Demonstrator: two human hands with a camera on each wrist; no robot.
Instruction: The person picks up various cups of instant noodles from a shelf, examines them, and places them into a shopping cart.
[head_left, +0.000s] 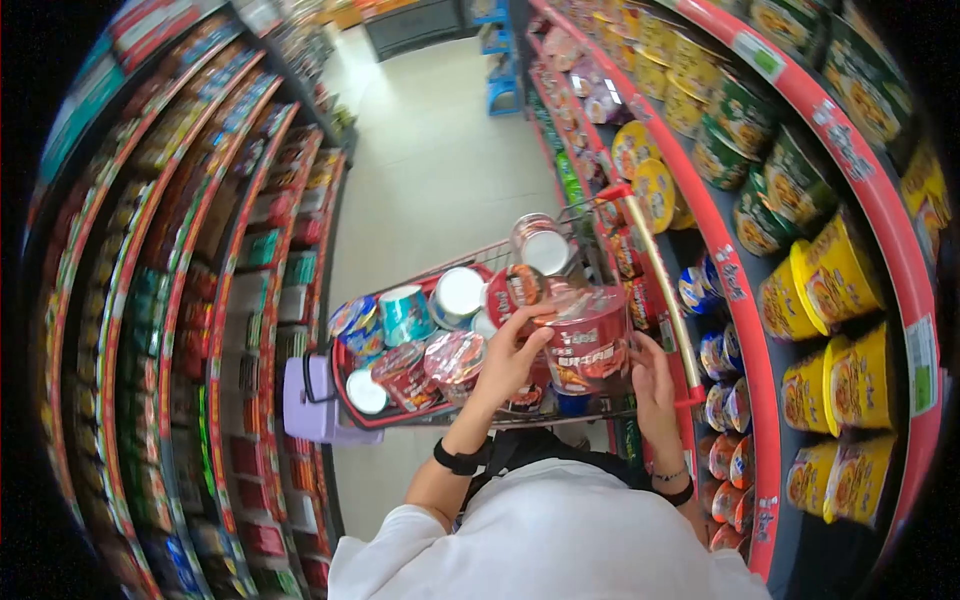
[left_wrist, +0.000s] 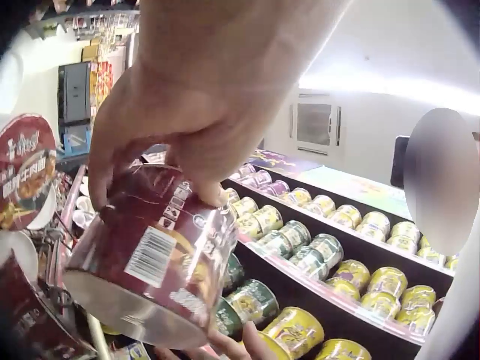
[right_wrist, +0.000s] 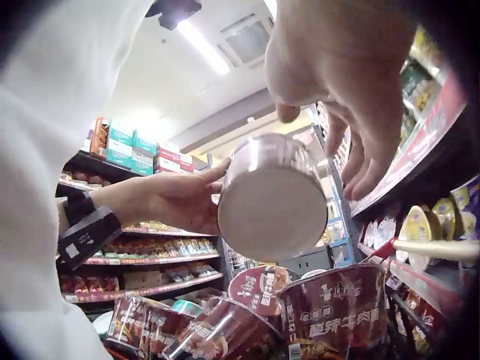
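A dark red noodle tub is held above the cart by the left hand, whose fingers and thumb grip its upper part. In the left wrist view the left hand grips the tub, which is tilted so its barcode and pale base show. The right hand is beside the tub, fingers loosely bent. From the right wrist, a gap shows between the right hand and the tub, with the left hand on the tub's far side.
A shopping cart beneath holds several red tubs, white-lidded tubs and blue packs. Its handle runs along the right. Shelves of yellow tubs and green tubs stand at right, more shelves at left. Pale floor lies ahead.
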